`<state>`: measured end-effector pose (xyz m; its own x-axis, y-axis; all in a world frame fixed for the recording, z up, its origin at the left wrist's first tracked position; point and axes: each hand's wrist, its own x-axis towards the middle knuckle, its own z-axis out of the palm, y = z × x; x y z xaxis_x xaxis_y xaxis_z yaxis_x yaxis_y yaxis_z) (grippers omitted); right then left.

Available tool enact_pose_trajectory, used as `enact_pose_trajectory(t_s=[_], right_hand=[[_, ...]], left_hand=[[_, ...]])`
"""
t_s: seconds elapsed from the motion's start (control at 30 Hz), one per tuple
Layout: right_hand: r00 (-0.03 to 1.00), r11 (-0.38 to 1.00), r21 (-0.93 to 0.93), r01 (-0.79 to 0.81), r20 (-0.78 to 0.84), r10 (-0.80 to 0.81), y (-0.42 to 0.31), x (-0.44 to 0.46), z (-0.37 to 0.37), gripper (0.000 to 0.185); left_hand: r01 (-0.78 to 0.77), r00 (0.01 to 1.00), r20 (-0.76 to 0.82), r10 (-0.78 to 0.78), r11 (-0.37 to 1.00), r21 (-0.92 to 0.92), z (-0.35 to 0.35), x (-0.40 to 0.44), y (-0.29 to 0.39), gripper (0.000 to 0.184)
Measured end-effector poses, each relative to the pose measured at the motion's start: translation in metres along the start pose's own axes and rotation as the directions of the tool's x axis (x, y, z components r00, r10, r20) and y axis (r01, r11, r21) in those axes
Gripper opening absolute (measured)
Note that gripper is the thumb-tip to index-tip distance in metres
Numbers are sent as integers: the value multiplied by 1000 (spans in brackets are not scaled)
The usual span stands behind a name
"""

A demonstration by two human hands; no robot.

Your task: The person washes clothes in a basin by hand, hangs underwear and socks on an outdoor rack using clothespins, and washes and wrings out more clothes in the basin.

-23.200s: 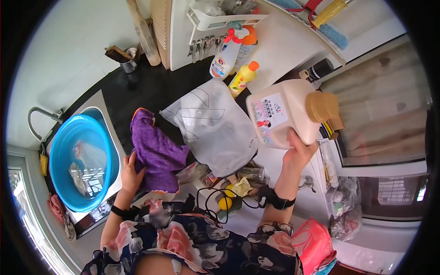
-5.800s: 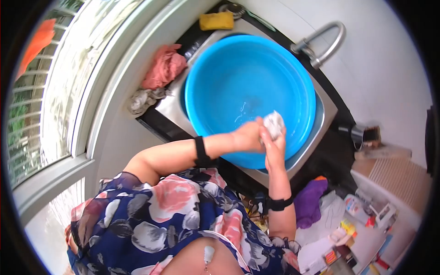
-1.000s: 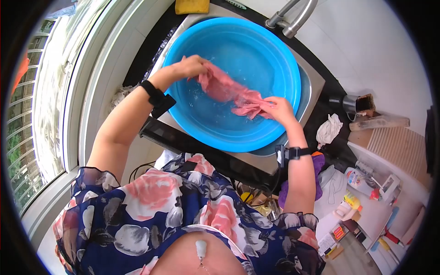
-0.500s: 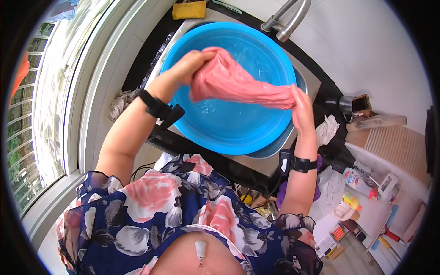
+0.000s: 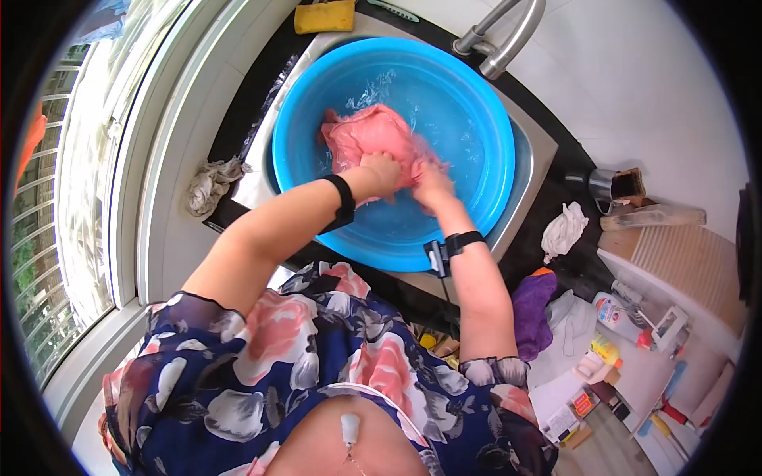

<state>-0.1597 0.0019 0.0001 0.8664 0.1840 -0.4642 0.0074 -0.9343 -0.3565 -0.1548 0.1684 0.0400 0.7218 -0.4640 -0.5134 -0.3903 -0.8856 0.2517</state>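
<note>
A wet pink cloth [image 5: 369,131] lies bunched in the water of a large round blue basin [image 5: 283,186]. My left hand [image 5: 382,173] is closed on the near side of the cloth, its fingers curled into the fabric. Close beside it, my right hand [image 5: 432,189] grips the cloth's right end at the water. That hand is a little blurred, and its fingertips are hidden by fabric and splashes. Ripples show around the cloth. Each wrist wears a black strap.
The basin sits in a metal sink [image 5: 533,151], with a faucet [image 5: 508,47] behind it. A yellow sponge [image 5: 325,16] lies at the back left. Crumpled white cloths [image 5: 565,232] rest on the black counter. A purple cloth [image 5: 532,313] hangs at the right, near bottles [image 5: 615,313].
Both hands have come down and together, lowering the pink cloth from stretched out above the basin into the water, where it is now bunched.
</note>
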Motion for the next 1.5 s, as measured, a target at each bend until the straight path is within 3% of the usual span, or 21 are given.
enact_pose_trajectory(t_s=[0.13, 0.2, 0.27, 0.33, 0.4, 0.43, 0.5, 0.53, 0.57, 0.63, 0.7, 0.83, 0.9, 1.03, 1.07, 1.13, 1.2, 1.27, 1.3, 1.43, 1.5], right_hand=[[972, 980, -158, 125, 215, -90, -10, -14, -1, 30], [923, 965, -174, 198, 365, -124, -8, -17, -21, 30], [872, 975, 193, -105, 489, -3, 4, -21, -51, 29], [952, 886, 459, -70, 296, -78, 44, -13, -52, 33], [984, 835, 549, 42, 120, -129, 76, 2, -39, 36], [999, 799, 601, 23, 11, -37, 81, 7, -40, 40], [993, 759, 650, 19, -99, 60, 74, 8, -47, 43], [947, 928, 338, 155, -317, -43, 68, 6, -45, 48], [858, 975, -38, 218, -469, -210, 59, 1, -44, 53], [913, 992, 2, 124, -392, -113, 36, -15, -37, 56], [961, 998, 27, -60, -268, 65, 15, -20, -21, 67], [898, 936, 44, -350, -269, 349, -25, 12, 14, 67], [971, 753, 657, 0, -181, 159, -10, 54, 50, 60], [845, 761, 593, 262, -522, 116, -70, 13, -2, 31], [848, 761, 594, 260, -517, 114, -88, -2, -18, 31], [865, 573, 710, 409, -502, 5, -127, -34, -50, 28], [859, 455, 755, 473, -509, -48, -135, -46, -61, 27], [836, 536, 671, 512, -532, -133, -135, -50, -64, 26], [671, 601, 453, 659, -715, -196, -133, -45, -58, 25], [750, 522, 583, 623, -636, -184, -101, -14, -35, 33], [845, 620, 644, 448, -532, -58, -72, 22, -16, 35]], left_hand=[[46, 984, 167, -60, 995, 91, 26, 1, -8, 42], [25, 921, 374, 106, 945, -327, -23, -26, -11, 54], [-57, 906, 382, 182, 947, -315, -17, -15, -44, 32], [88, 956, 274, 102, 793, -603, -41, -16, -78, 22], [87, 995, 63, -76, 365, -927, -57, -19, -98, 16], [203, 970, 147, -194, 307, -930, -64, -13, -108, 33], [94, 934, -49, -355, 377, -922, -55, -7, -105, 45], [8, 843, -241, -480, 460, -888, -51, -5, -103, 58], [196, 843, -288, -454, 759, -621, -42, -2, -106, 75], [324, 791, -239, -563, 717, -617, -28, -12, -80, 75], [482, 702, -76, -708, 551, -682, 0, -13, -66, 75], [406, 618, -65, -783, 389, -827, 51, 7, -27, 74], [172, 850, 293, -437, -296, -940, 27, 3, -9, 74], [345, 808, 524, -269, -505, -791, 22, 30, -19, 67], [346, 805, 528, -269, -509, -788, 28, 37, -25, 67], [56, 965, -29, 260, -311, -949, 41, 40, -39, 51], [79, 952, -30, 304, -339, -938, 41, 32, -47, 30], [-623, 768, -623, 148, 399, -673, 40, 31, -41, 22], [-621, 769, -622, 147, 404, -672, 37, 30, -43, 22], [-106, 994, -75, -84, -485, -868, 53, 24, -42, 25], [60, 942, 169, -291, -350, -935, 5, -2, -18, 24]])
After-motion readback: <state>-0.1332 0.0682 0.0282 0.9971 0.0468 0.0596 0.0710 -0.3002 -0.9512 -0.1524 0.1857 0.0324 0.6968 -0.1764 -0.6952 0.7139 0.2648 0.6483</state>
